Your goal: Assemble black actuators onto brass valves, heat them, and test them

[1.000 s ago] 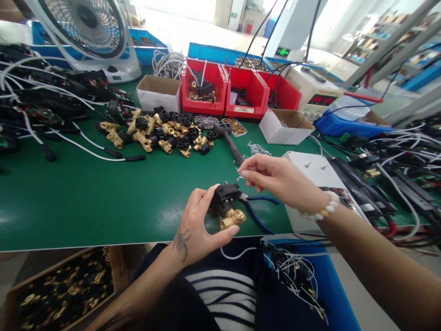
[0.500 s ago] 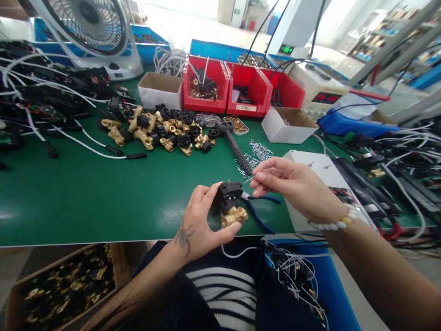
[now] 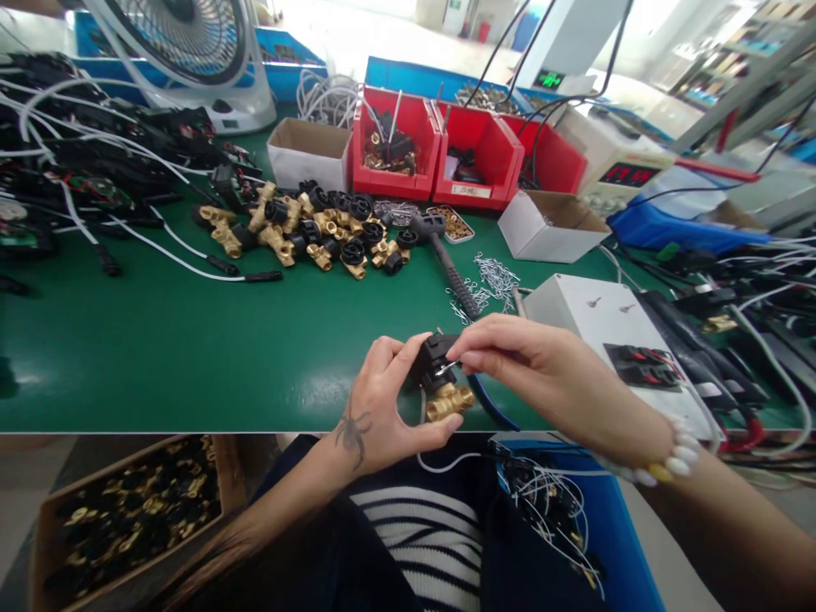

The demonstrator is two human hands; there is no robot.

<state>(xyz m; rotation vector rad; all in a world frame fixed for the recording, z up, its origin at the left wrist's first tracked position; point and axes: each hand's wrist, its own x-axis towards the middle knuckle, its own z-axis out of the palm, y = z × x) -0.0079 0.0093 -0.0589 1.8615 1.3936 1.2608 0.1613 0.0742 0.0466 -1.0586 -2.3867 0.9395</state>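
My left hand (image 3: 395, 399) is wrapped round a brass valve with a black housing (image 3: 450, 403), keeping it at the bench's front edge. A white cable runs down from this assembly. My right hand (image 3: 503, 348) pinches a small metal clip pin (image 3: 447, 367) whose tip meets the black housing just above the brass body. Partly hidden under the right wrist is a blue-handled tool (image 3: 494, 404). Beyond the hands lie a heap of loose clip pins (image 3: 495, 276) and a dark hammer (image 3: 450, 263).
Brass valves with black caps (image 3: 312, 225) are piled behind. Red bins (image 3: 475, 157) and white boxes (image 3: 552, 229) line the back. A white control box (image 3: 590, 331) stands right. Below the bench are a carton of brass parts (image 3: 137, 518) and a blue crate (image 3: 628, 535).
My right hand has brought the clip pin left and down from beside the hammer's handle to the black housing. The left hand keeps its hold on the valve. The view has shifted slightly.
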